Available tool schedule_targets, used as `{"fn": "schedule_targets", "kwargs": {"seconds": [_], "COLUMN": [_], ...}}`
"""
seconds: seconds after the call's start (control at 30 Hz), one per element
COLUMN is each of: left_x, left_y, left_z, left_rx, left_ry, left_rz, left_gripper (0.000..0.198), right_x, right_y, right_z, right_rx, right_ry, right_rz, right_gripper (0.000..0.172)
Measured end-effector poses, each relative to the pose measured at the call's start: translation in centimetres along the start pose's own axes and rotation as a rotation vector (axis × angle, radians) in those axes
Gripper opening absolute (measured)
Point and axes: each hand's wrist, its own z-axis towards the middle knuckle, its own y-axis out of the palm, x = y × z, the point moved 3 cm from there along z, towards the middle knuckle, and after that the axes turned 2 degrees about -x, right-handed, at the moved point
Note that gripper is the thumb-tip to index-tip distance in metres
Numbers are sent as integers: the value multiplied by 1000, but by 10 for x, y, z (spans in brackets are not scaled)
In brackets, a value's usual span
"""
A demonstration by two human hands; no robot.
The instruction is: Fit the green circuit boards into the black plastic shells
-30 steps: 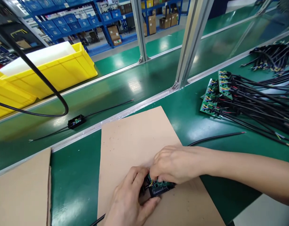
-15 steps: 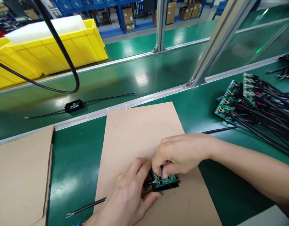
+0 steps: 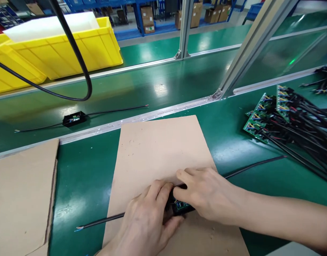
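Observation:
A small black case [image 3: 182, 212] with a green circuit board [image 3: 179, 205] inside lies on a cardboard sheet [image 3: 155, 149]. My left hand [image 3: 147, 215] grips its left end, thumb on the near side and fingers on the far side. Across the right end, my right hand [image 3: 210, 192] is closed on the case, hiding much of the board. From under my left hand runs a black cable [image 3: 102, 219] with bare brown and blue wire ends. Another black cable [image 3: 255, 166] comes out beyond my right hand.
Circuit boards [image 3: 255, 122] with black cables are piled at the right. A similar case [image 3: 73, 119] with two cables lies on the green surface beyond the metal rail [image 3: 163, 115]. Yellow bins [image 3: 83, 53] stand behind. More cardboard [image 3: 22, 192] lies left; a black cable loop [image 3: 85, 71] hangs above.
My right hand has shifted from pinching above the board to gripping the case's right end, covering more of the board. My left hand keeps its hold. The case beyond the rail has slid left.

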Motion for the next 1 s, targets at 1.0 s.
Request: {"fn": "schedule_targets", "kwargs": {"seconds": [1.0], "left_x": [9], "left_y": [-14], "left_z": [-16], "left_rx": [220], "left_ry": [142], "left_rz": [245], "left_gripper": [17], "right_x": [8], "right_y": [21], "right_z": [-5], "right_rx": [166], "right_ry": [100], "right_rz": [205], "right_gripper": [14]}}
